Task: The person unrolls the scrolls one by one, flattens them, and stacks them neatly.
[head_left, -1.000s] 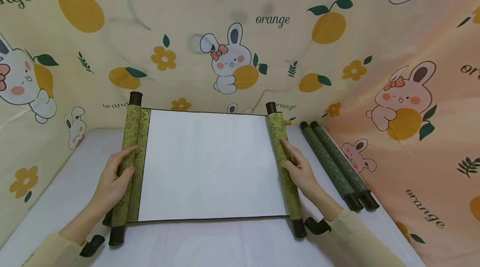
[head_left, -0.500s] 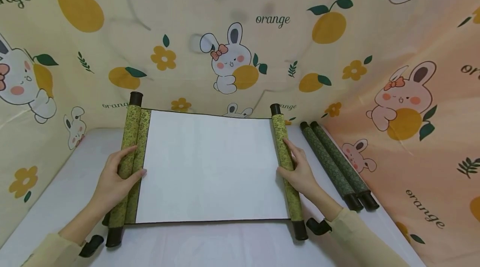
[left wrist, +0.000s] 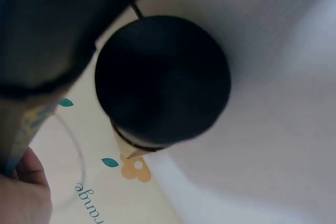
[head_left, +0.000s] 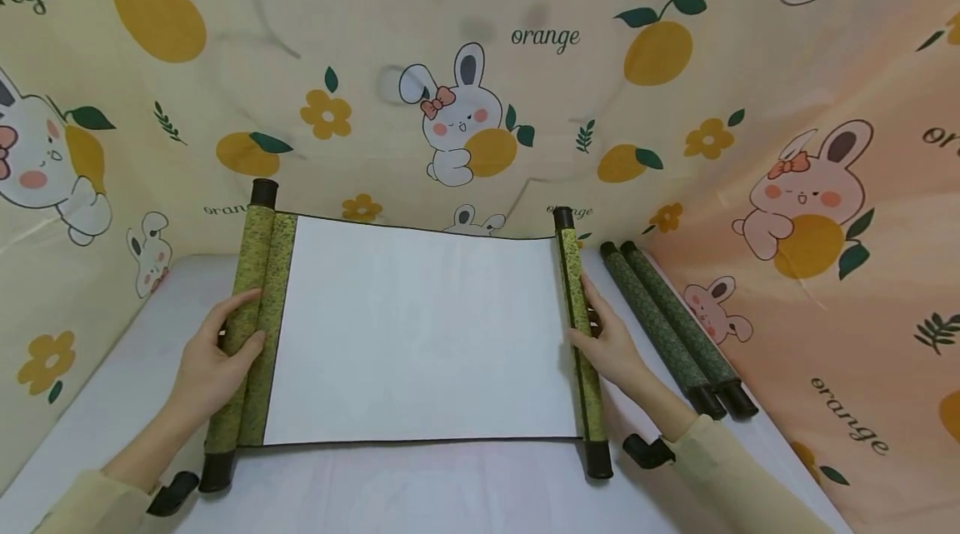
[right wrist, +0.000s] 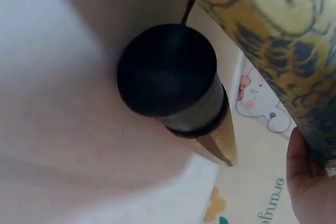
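A hanging scroll [head_left: 423,334] with a plain white sheet is spread between two yellow-green patterned rollers with black end knobs. My left hand [head_left: 213,355] grips the left roller [head_left: 238,388], its thumb and fingers over the front. My right hand [head_left: 611,342] holds the right roller [head_left: 592,409], thumb in front and fingers partly hidden behind. In the left wrist view, a round black knob [left wrist: 163,80] fills the middle, with part of my left hand at the lower left. In the right wrist view, a black knob [right wrist: 168,72] stands beside a patterned surface [right wrist: 283,40] that my right hand touches.
Two dark green rolled scrolls [head_left: 667,330] with black ends lie side by side at the right. A white cloth [head_left: 420,488] covers the table. Behind and at the sides hangs a curtain [head_left: 360,9] printed with rabbits and oranges.
The right roller has shifted right with my right hand, and the left roller slightly left with my left hand. The white sheet spans wider between them.
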The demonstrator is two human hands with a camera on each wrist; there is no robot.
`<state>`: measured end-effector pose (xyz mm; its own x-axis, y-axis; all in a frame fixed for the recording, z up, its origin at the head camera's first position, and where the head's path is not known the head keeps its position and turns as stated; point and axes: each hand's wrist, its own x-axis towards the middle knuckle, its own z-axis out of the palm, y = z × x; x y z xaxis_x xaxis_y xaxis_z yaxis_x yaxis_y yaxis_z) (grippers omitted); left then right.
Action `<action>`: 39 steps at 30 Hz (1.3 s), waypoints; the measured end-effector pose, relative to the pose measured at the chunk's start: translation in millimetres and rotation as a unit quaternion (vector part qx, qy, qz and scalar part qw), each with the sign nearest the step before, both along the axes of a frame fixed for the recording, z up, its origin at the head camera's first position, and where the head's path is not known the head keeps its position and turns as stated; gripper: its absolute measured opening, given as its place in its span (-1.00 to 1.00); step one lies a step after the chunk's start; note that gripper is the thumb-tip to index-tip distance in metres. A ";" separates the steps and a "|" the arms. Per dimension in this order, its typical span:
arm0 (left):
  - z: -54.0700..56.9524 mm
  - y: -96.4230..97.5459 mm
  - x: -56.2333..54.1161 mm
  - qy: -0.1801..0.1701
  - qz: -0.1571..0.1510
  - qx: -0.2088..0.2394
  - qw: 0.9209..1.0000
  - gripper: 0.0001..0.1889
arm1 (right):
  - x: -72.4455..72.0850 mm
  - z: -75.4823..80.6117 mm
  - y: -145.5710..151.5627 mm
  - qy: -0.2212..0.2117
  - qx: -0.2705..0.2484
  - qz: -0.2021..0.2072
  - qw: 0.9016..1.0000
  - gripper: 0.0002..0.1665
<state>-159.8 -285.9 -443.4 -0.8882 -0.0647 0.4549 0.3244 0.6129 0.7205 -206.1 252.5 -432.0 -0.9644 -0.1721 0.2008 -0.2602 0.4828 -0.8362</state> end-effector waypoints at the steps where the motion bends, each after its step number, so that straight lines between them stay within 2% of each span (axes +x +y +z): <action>1: 0.8 -0.8 0.9 -0.006 0.002 0.001 1.000 -0.36 | -0.2 0.1 0.7 -0.005 -0.004 0.000 1.000 0.06; 5: 3.6 -3.4 4.3 -0.020 0.005 0.008 1.000 -0.36 | 0.0 -0.2 4.4 -0.018 -0.037 0.004 0.999 0.03; 9: 4.0 -4.8 5.4 -0.006 0.000 0.004 1.000 -0.36 | 0.6 0.3 5.9 -0.014 -0.060 0.006 0.998 0.01; 15: 1.2 -8.6 4.0 0.027 -0.004 -0.012 1.000 -0.35 | -0.1 -1.3 5.9 -0.001 -0.013 -0.002 1.000 0.25; 26: -0.3 -24.7 3.9 0.031 -0.009 -0.034 0.999 -0.35 | -4.1 -1.8 14.7 -0.011 0.024 -0.009 1.000 0.10; 31: 1.5 -35.5 2.8 0.028 -0.006 -0.058 0.998 -0.35 | -5.3 -0.1 16.1 -0.020 0.012 -0.002 1.000 0.06; 39: 4.0 -51.0 1.1 0.021 -0.015 -0.084 0.996 -0.37 | -9.4 2.9 11.7 0.013 0.029 0.019 0.999 0.00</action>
<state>-158.7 -336.9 -439.4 -0.8690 0.0416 0.4931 0.3716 0.7127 0.5949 -215.5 264.2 -429.1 -0.9516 -0.2213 0.2135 -0.3002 0.5187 -0.8005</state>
